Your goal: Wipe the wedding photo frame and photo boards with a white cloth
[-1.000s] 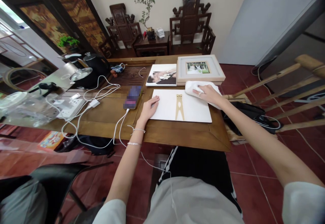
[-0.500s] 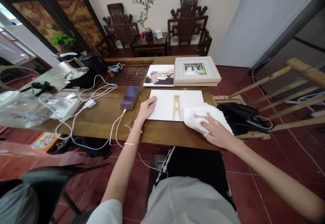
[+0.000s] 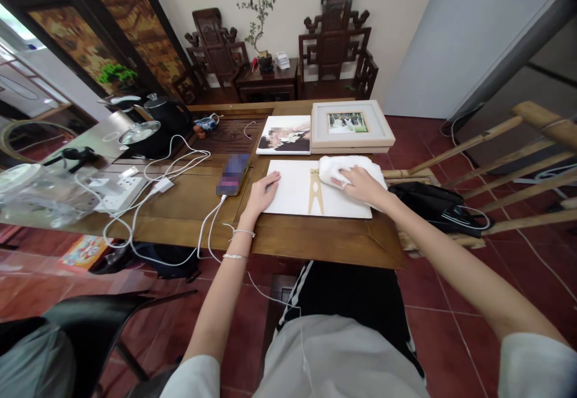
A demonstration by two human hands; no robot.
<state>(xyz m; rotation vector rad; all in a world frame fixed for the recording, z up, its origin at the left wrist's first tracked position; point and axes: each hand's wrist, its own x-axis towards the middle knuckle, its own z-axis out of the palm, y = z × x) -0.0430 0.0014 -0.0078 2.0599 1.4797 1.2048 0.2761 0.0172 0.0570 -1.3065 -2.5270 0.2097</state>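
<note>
A white flat board [image 3: 291, 196] lies near the table's front edge, probably a photo frame's back. A tan, forked stand piece [image 3: 315, 193] rests along its middle. My left hand [image 3: 265, 190] lies on the board's left edge, fingers stretched and flat, holding nothing. My right hand [image 3: 360, 184] grips a fluffy white cloth [image 3: 331, 166] and presses it on the board's upper right part, beside the stand's top. The cloth overhangs the board's right edge.
Behind the board are a photo panel [image 3: 286, 136] and a pale wooden picture frame [image 3: 378, 136]. To the left are a phone [image 3: 233, 172] on a white cable, a power strip [image 3: 119, 193] and a kettle [image 3: 164, 112]. A bamboo chair [image 3: 532, 163] with a black bag [image 3: 428, 202] stands right.
My right hand has moved the cloth away from me, from the board's lower right corner to its upper right. The lower right corner now shows. My left hand stays in place.
</note>
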